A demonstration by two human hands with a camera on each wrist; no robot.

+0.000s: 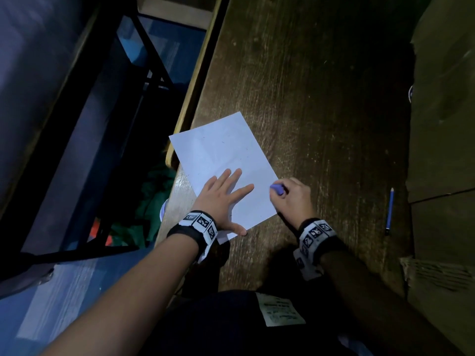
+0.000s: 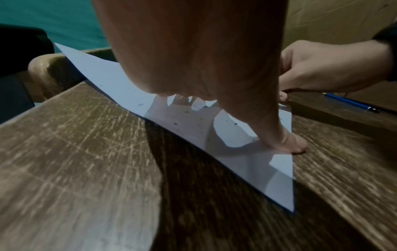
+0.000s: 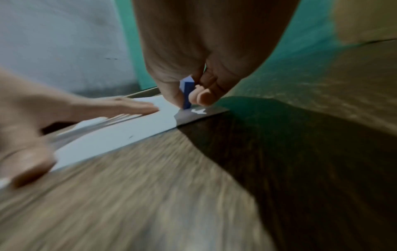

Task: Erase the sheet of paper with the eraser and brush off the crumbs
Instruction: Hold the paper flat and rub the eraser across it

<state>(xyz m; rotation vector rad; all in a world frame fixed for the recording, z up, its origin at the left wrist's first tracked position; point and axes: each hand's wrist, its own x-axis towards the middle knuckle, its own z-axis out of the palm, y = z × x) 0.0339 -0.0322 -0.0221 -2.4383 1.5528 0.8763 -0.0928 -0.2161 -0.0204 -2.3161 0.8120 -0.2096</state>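
Observation:
A white sheet of paper [image 1: 223,160] lies askew on the scratched wooden desk [image 1: 321,98], its far-left corner past the desk edge. My left hand [image 1: 223,196] presses flat on the sheet's near half, fingers spread, thumb at the near edge. My right hand [image 1: 290,199] pinches a blue eraser [image 1: 277,188] and holds its tip on the paper's right edge; the right wrist view shows the eraser [image 3: 187,93] upright between thumb and fingers. Small dark crumbs [image 2: 184,112] dot the paper [image 2: 103,74] around my left hand [image 2: 214,68].
A blue pencil [image 1: 390,210] lies on the desk to the right of my right hand. Cardboard boxes [image 1: 442,124] stand along the right side. The desk's left edge [image 1: 190,88] drops to a blue floor and a dark chair frame [image 1: 144,42].

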